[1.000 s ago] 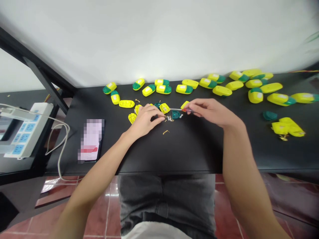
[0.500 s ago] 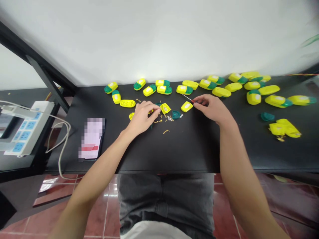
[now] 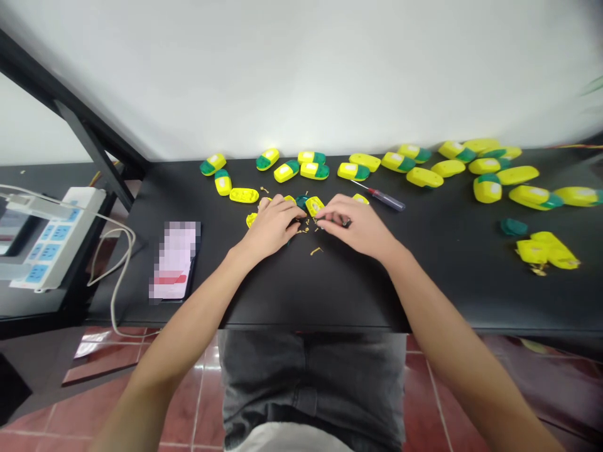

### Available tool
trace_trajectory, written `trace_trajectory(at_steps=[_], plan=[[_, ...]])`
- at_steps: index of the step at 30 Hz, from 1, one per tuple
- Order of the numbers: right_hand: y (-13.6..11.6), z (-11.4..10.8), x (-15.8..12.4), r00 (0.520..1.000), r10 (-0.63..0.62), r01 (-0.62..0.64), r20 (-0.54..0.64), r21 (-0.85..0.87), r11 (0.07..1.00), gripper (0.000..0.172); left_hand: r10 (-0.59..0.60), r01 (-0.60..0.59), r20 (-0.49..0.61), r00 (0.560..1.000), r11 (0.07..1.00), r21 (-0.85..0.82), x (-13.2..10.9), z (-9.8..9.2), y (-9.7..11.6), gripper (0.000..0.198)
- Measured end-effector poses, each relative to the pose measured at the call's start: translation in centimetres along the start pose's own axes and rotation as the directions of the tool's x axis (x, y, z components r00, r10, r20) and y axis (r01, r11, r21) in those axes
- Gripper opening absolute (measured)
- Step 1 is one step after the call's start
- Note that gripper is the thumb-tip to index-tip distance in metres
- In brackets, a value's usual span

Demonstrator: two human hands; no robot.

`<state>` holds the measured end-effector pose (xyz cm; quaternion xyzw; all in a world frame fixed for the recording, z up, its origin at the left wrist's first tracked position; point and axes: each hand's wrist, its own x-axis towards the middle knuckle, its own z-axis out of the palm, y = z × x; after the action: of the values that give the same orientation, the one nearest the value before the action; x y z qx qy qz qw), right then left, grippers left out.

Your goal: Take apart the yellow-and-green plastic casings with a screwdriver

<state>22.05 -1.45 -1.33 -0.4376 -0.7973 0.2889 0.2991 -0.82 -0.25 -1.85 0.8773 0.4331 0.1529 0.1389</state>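
Over the small parts on the black table, my left hand [image 3: 273, 223] hovers with its fingertips drawn together; whatever they pinch is too small to name. My right hand [image 3: 360, 229] faces it, thumb and finger closed at the edge of the scattered pieces, their contents hidden. Between the two hands sits an open yellow casing half [image 3: 314, 205], with a dark green cover [image 3: 302, 201] beside it. Several tiny brass-coloured pieces [image 3: 307, 224] lie below. Behind my right hand, a screwdriver [image 3: 386, 199] with a dark handle rests on the table.
Several yellow-and-green casings [image 3: 315, 171] line the back against the wall. At right lie loose yellow shells [image 3: 549, 251] and a green cover [image 3: 513, 226]. A phone [image 3: 176, 260], a white cable [image 3: 127, 251] and a power strip [image 3: 56, 238] are at left.
My right hand has let go of the screwdriver, which now lies on the table, and has moved left to the small parts. My left hand stays close to the same spot.
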Motion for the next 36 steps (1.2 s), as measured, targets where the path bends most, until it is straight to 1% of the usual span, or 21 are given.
trace_trajectory(at_steps=[2,4,8,11,15,19,23,29,33,36], plan=[[0.6,1.0,0.1,0.995,-0.062,0.062,0.082,-0.004,0.998,0.02,0.004,-0.004,-0.01,1.0,1.0,0.002,0.0,0.1,-0.1,0.016],[1.1,1.7,0.1,0.987,-0.098,0.106,0.123,-0.059,0.993,0.021,0.002,-0.002,-0.018,1.0,1.0,-0.007,0.0,0.1,-0.2,0.015],[1.5,2.4,0.0,0.987,-0.097,0.121,0.132,-0.191,0.974,0.019,-0.033,0.032,-0.008,0.999,0.999,-0.033,0.1,0.2,-0.2,0.015],[1.4,2.6,0.1,0.989,-0.092,0.116,0.116,-0.226,0.967,0.017,-0.04,0.04,-0.006,0.999,0.999,-0.026,0.2,0.3,-0.2,0.015],[1.2,2.4,0.1,0.991,-0.092,0.11,0.093,-0.217,0.97,0.017,-0.022,0.022,-0.014,1.0,1.0,-0.019,0.2,0.4,-0.2,0.013],[1.2,1.7,0.1,0.99,-0.113,0.126,0.08,-0.185,0.975,0.017,-0.001,0.001,-0.022,1.0,1.0,-0.014,0.0,0.4,-0.3,0.011],[1.3,1.2,0.0,0.988,-0.099,0.119,0.115,-0.186,0.975,0.015,0.0,0.0,-0.003,1.0,1.0,-0.03,0.1,0.3,-0.4,0.011],[1.2,1.2,0.0,0.983,-0.097,0.125,0.156,-0.181,0.976,0.011,0.004,-0.004,0.031,0.999,1.0,-0.02,0.1,0.2,-0.4,0.014],[1.0,1.3,0.0,0.98,-0.094,0.127,0.173,-0.191,0.973,0.009,0.011,-0.01,0.031,0.999,0.999,-0.038,0.1,0.2,-0.3,0.014],[1.0,1.3,0.0,0.977,-0.088,0.127,0.192,-0.202,0.971,0.006,0.022,-0.021,0.01,1.0,0.998,-0.055,0.2,0.3,-0.4,0.012]])
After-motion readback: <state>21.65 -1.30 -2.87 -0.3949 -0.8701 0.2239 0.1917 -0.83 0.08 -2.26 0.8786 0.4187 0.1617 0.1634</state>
